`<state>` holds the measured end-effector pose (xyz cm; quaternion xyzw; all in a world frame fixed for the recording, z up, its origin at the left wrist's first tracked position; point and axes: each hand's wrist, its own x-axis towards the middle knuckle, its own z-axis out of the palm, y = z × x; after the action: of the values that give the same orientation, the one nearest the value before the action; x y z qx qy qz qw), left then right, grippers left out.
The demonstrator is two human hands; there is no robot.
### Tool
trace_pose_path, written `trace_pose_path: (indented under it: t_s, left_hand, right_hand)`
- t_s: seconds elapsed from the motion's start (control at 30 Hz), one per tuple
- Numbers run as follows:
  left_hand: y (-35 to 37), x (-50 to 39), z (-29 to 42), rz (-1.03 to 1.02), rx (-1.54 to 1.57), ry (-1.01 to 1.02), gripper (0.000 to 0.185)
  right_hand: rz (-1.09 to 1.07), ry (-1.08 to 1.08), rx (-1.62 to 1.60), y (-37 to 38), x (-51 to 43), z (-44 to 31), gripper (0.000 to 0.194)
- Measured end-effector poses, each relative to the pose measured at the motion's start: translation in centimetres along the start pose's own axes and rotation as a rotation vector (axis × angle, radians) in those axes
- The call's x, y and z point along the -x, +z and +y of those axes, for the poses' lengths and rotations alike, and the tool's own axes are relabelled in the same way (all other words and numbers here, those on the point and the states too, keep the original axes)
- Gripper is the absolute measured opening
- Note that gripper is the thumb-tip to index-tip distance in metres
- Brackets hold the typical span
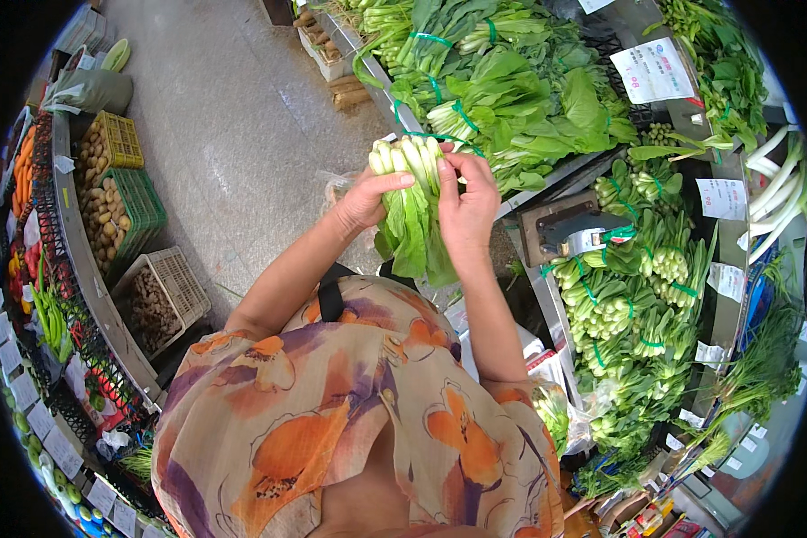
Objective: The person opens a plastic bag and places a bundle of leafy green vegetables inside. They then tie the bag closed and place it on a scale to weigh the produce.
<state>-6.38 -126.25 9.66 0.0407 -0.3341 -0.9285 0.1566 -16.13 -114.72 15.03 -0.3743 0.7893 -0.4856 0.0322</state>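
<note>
A bunch of leafy greens [410, 215], pale stems up and leaves hanging down, is held in front of my body. My left hand [368, 196] wraps its left side, the thumb lying across the stems. On the other side, my right hand [469, 195] grips the bunch near the stem ends with thumb and bent fingers. Green tape [454, 140] shows just beyond the stem ends; whether it goes around this bunch is hidden. Right of my right hand, a tape-bundling dispenser [578, 232] with green tape sits at the display edge.
Taped greens [511, 101] lie heaped on the display ahead. Bok choy bunches [612, 309] fill the right-hand stand, below price cards [652, 70]. At left stand a green crate [138, 212] of potatoes and a white crate [181, 289]. Tiled floor [242, 121] runs between.
</note>
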Motion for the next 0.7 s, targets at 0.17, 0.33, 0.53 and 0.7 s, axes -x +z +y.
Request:
trace_pose_path:
  t_s: [0.17, 0.33, 0.53, 0.7]
  left_hand:
    - [-2.0, 0.6, -2.3, 0.165, 0.168, -0.087, 0.057]
    - [-2.7, 1.2, -3.0, 0.29, 0.103, -0.177, 0.064]
    - [-5.2, 3.3, -2.0, 0.263, 0.243, -0.214, 0.065]
    - [-4.7, 4.9, -1.9, 0.443, 0.13, -0.216, 0.074]
  right_hand:
    - [0.141, -0.121, 0.259, 1.2, 1.1, 0.3, 0.017]
    - [-0.015, -0.121, 0.325, 1.2, 2.2, 1.9, 0.025]
    - [-0.056, 0.04, 0.28, -3.3, -1.8, 13.8, 0.022]
    - [-0.137, -0.125, 0.653, -6.8, -7.0, 23.9, 0.024]
